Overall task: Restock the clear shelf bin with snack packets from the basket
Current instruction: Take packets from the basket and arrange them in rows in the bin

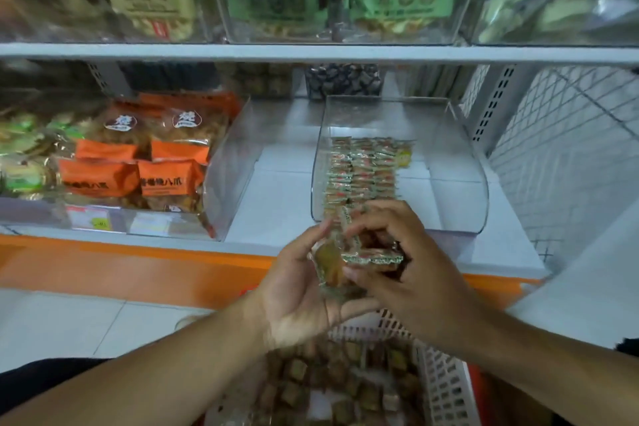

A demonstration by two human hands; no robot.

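A clear shelf bin (460, 156) stands on the lower shelf, right of centre, with rows of small snack packets (363, 166) lined along its left side. In front of the bin, over the shelf edge, my left hand (297, 290) and my right hand (411, 273) together hold a small bunch of snack packets (359, 258). The left palm cups them from below. The right hand's fingers pinch them from above. Below my arms sits the white slatted basket (446, 387), filled with several brown snack packets (345, 380).
Another clear bin (235, 162) to the left holds orange-labelled bags (138, 166). An upper shelf (311, 52) carries clear bins of green and brown bags. An orange strip (138, 263) runs along the shelf front. A white wire grid panel (567, 149) closes the right side.
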